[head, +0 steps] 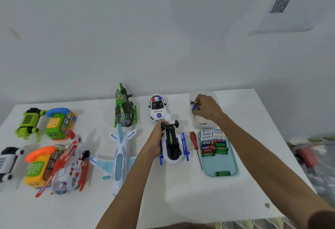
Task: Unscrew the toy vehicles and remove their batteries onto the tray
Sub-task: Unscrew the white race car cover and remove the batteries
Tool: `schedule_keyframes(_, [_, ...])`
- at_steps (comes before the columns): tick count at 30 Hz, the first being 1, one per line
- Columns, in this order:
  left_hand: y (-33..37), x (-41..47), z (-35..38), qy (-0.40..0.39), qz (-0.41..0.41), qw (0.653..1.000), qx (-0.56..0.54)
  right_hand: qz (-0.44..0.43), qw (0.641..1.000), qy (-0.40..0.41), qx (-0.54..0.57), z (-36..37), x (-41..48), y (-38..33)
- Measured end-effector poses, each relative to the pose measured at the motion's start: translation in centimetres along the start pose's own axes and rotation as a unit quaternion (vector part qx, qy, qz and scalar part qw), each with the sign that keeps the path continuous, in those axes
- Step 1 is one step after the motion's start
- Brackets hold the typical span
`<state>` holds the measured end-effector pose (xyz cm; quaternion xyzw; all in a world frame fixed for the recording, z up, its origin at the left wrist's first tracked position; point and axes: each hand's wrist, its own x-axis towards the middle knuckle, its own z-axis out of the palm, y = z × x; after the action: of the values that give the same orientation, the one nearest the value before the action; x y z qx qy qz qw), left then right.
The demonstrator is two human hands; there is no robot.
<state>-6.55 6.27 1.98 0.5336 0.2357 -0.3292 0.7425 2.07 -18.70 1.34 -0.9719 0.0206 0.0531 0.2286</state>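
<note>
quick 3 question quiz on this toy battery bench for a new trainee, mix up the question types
1. True or false: the red screwdriver lies between the upturned helicopter and the tray.
2. What does the left hand hold? A the police car; B the upturned helicopter; C the airliner.
3. Fill in: the right hand, pinching a small blue item, reaches into a clear ____ behind the tray.

Key: 1 true; 2 B; 3 container.
</note>
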Motion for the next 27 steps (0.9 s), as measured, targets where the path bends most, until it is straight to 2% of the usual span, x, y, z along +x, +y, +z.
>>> schedule_keyframes(2, [0.0, -0.1, 0.1, -0.004, 0.004, 1.000, 0.001, 0.031, 0.986, 0.071, 0.150, -0.8, -1.9, -0.9])
schedule_keyframes(4, [0.0, -0.3, 0.2, -0.011, 0.007, 1.000, 0.001, 0.052, 0.947, 0.119, 0.293, -1.6, -4.5, -2.8])
schedule_keyframes(6, [0.1, -0.5, 0.4, -0.012, 0.004, 1.000, 0.003, 0.051, 0.909, 0.130, 0.392, -2.3, -7.3, -5.1])
schedule_keyframes(8, [0.2, -0.7, 0.4, -0.011, -0.004, 1.000, 0.000, 0.031, 0.896, 0.099, 0.433, -2.4, -10.2, -7.1])
schedule_keyframes(15, [0.3, -1.1, 0.7, 0.005, 0.006, 1.000, 0.017, -0.066, 0.955, -0.003, 0.288, 0.7, -15.0, -9.8])
schedule_keyframes(22, [0.3, -1.1, 0.5, 0.006, 0.012, 1.000, 0.011, -0.100, 0.969, 0.036, 0.222, 2.2, -15.4, -10.7])
schedule_keyframes(27, [0.3, -1.4, 0.7, 0.010, 0.010, 1.000, 0.022, -0.107, 0.968, 0.070, 0.214, 2.8, -16.2, -10.8])
